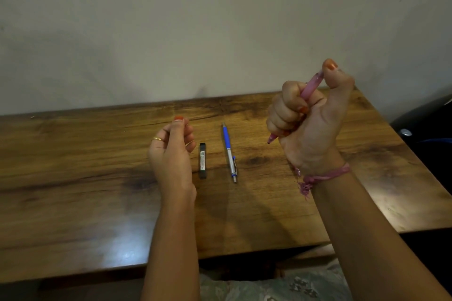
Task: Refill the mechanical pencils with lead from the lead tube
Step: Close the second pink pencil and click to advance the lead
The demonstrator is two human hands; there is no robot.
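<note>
2 pencils, pink pencil (308,88) fisted in right hand (310,120) w/ thumb on its top, blue pencil (229,151) flat mid table (73,166), 1 slim black lead tube (202,160) just left of it, left hand (171,151) raised, fingers curled, holding nothing visible, glossy wood grain.

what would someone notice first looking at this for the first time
Probably the right hand, raised at the right with its fist around a pink mechanical pencil, thumb on the top end. Next, on the wooden table mid-frame, a blue and silver pencil lies beside a small black lead tube, with the left hand loosely curled just left of the tube.
</note>
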